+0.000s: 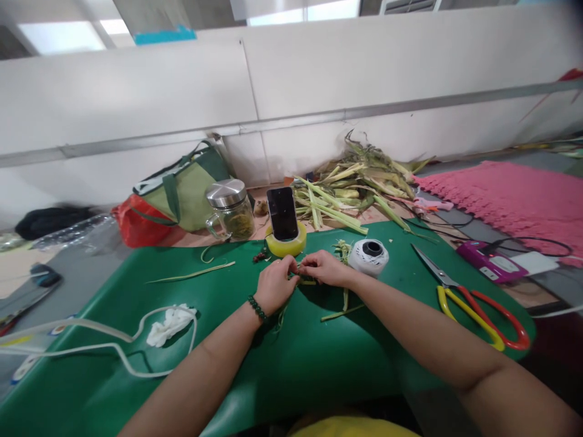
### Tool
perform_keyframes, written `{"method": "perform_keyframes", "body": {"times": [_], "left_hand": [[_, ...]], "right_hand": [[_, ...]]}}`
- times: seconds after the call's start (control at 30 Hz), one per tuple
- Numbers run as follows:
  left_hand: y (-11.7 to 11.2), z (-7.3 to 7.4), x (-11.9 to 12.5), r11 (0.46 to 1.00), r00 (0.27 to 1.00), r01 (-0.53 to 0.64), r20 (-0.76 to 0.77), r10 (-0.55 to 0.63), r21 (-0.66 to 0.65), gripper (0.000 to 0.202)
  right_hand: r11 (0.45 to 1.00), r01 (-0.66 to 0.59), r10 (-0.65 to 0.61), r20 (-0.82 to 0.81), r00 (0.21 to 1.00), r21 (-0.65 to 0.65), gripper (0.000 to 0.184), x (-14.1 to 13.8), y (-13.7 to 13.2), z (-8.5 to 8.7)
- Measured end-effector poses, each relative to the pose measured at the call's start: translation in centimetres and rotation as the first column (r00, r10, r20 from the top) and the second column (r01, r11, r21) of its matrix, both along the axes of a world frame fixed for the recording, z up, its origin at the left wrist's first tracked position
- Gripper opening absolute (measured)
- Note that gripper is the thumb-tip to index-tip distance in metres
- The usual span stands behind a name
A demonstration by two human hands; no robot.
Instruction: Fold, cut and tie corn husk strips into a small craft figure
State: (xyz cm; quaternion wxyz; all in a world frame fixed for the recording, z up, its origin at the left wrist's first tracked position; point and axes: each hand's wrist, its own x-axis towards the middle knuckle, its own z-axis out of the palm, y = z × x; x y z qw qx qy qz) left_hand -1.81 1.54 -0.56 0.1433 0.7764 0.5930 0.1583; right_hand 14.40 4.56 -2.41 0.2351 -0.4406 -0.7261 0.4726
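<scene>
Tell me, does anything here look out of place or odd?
Perhaps the crumpled white tissue on the left of the green covering, partly ringed by a white cable: it looks like stray litter. Nothing looks clearly spilled or damaged.

pass: mat (325,358) nearside | block: phone (283,212) ahead, spool (364,262) right | behind phone: unclear

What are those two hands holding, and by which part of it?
The left hand and right hand seem to pinch thin green plant strips; the fingers hide exactly which part.
</scene>
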Motion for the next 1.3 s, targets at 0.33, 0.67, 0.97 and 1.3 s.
{"method": "perform_keyframes", "body": {"times": [0.33, 0.67, 0.97, 1.3], "left_hand": [[0.0, -0.5, 0.0, 0.996, 0.999, 0.045, 0.010, -0.045, 0.073, 0.008], [1.2, -1.2, -0.7, 0.997, 0.988, 0.082, 0.131, -0.083, 0.017, 0.019], [1.9, -1.3, -1.0, 0.972, 0.922, 0.140, 0.383, -0.059, -0.188, 0.026], [2.2, -1.6, -1.3, 0.993, 0.971, 0.100, 0.223, -0.082, -0.069, 0.015]], "right_hand": [[0.990, -0.022, 0.014, 0.059, 0.998, 0.137, 0.018, 0.0, 0.1, -0.3], [0.969, -0.057, 0.026, 0.129, 0.991, 0.240, 0.020, 0.0, 0.2, -0.2], [0.956, -0.088, 0.048, 0.147, 0.988, 0.279, 0.017, -0.1, 0.1, -0.3], [0.954, -0.089, 0.029, 0.208, 0.978, 0.285, 0.013, 0.0, 0.1, -0.3]]}}
